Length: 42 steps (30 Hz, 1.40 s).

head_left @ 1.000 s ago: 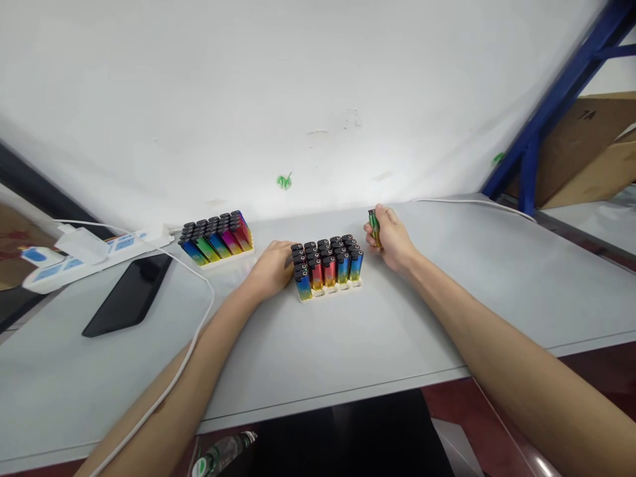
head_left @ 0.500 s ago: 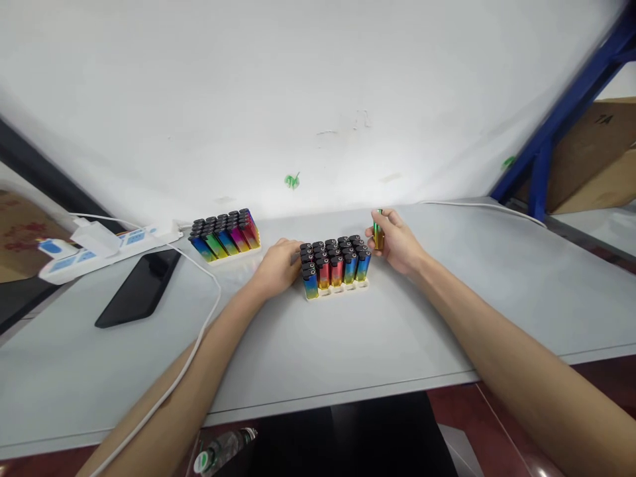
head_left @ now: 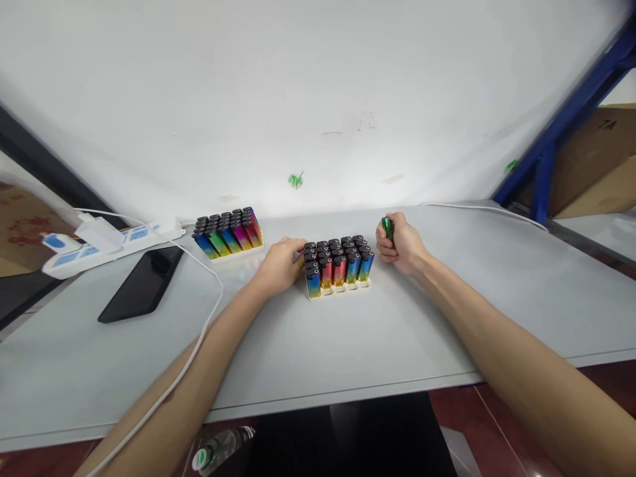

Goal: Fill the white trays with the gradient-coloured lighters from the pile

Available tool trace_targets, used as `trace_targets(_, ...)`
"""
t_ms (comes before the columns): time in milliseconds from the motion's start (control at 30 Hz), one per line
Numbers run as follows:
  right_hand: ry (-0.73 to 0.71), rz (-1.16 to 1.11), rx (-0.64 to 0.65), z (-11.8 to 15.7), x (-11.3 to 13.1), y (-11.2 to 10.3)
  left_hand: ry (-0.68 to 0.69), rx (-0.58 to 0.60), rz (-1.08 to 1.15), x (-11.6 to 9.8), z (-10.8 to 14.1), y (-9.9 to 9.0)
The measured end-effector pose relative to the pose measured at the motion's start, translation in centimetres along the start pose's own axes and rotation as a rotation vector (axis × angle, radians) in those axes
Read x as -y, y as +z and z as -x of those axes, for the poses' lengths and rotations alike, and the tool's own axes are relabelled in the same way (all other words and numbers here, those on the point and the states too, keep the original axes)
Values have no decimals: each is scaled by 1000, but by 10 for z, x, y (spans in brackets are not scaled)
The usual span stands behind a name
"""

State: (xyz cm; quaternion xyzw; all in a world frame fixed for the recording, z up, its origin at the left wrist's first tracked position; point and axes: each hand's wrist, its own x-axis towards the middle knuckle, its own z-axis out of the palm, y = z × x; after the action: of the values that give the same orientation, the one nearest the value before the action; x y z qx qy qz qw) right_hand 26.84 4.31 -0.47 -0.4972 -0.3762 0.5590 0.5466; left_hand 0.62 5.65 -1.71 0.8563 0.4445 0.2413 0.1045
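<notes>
My right hand (head_left: 401, 244), closed in a fist, holds a shiny green lighter (head_left: 388, 228) just above the table, right of the near rack. Only one end of this lighter shows; my fingers cover the rest. My left hand (head_left: 283, 266) is curled against the left side of the near white rack (head_left: 340, 290), its fingertips partly hidden behind the lighters. Black-topped lighters (head_left: 339, 270) in blue, red and gold stand upright in that rack. Along its front row a single blue lighter (head_left: 313, 283) stands at the left end, beside several bare slots.
A second rack of colourful lighters (head_left: 229, 235) stands back left by the wall. Left of it are a white power strip (head_left: 134, 235) and a black phone (head_left: 142, 283). A white cable (head_left: 211, 315) crosses over my left forearm. Below the table edge lies a plastic bottle (head_left: 226, 445).
My right hand has turned and closed tighter, so the lighter's long green-gold side is now hidden. It has shifted slightly right, away from the rack. My left hand keeps its place.
</notes>
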Motion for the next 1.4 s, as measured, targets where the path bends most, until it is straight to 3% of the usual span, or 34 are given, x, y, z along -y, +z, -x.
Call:
trace_targets(233, 4, 62, 2, 0, -2, 1, -27, -15, 72, -1, -1, 1)
trace_targets(467, -7, 68, -10, -1, -5, 0, -220, -115, 577, -12, 0, -4)
trace_targets(567, -11, 81, 14, 0, -5, 1, -220, -139, 677, -18, 0, -7)
trace_targets(800, -51, 97, 57, 3, -3, 2, -222, -48, 728, -25, 3, -10)
trace_targets(967, -79, 106, 4, 2, -7, 3, -221, -17, 759, -25, 3, -11)
trace_targets(1133, -196, 182, -9, 12, 1, 5, -224, -9, 782, -24, 2, -10)
trace_targets(1267, -355, 375, 85, 29, 18, 5, -213, -21, 790, -22, 1, -9)
trace_targets(1400, -521, 457, 61, 39, 30, 2, -211, -41, 789, -22, 1, -6)
